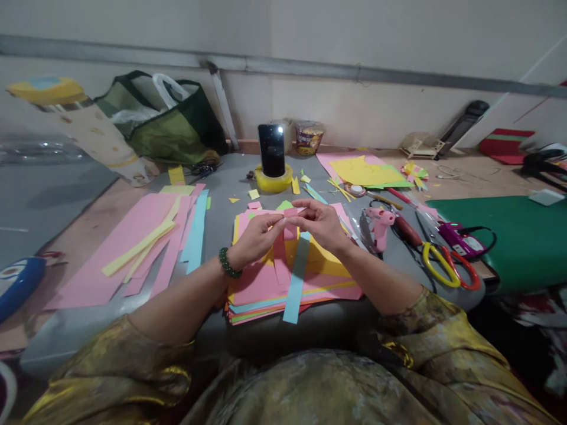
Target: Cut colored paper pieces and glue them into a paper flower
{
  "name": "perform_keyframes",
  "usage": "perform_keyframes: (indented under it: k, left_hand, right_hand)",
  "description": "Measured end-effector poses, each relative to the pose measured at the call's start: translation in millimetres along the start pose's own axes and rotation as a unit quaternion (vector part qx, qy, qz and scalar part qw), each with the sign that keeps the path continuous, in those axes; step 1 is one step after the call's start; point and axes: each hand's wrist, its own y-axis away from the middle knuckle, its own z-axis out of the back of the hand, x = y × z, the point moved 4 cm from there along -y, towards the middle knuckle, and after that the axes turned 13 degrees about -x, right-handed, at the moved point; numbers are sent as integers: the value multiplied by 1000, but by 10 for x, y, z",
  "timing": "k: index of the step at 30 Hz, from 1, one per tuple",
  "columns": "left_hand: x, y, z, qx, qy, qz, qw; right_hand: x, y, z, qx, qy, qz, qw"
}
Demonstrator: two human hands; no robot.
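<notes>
Both hands meet over a stack of coloured paper in the middle of the table. My left hand, with a dark green bead bracelet at the wrist, pinches one end of a pink paper strip. On the strip's other side, my right hand grips it between thumb and fingers. Part of the strip is hidden by the fingers. Below the hands, a blue paper strip lies across the stack and hangs past its near edge. Yellow and pink sheets show under it.
Pink sheets and loose strips lie at the left. A phone stands in a yellow tape roll behind the hands. To the right are a pink glue gun, scissors and a purple power socket.
</notes>
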Motion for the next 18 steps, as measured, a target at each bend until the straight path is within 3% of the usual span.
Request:
perform_keyframes:
  k: [11,18]
  left_hand:
    - [20,12,9,14,-57,-6,998]
    - [-42,7,3,8,-46,-5,999]
  right_hand:
    - [-19,3,-6,-1,17,13,1000]
    - [51,-3,9,-20,75,96,992]
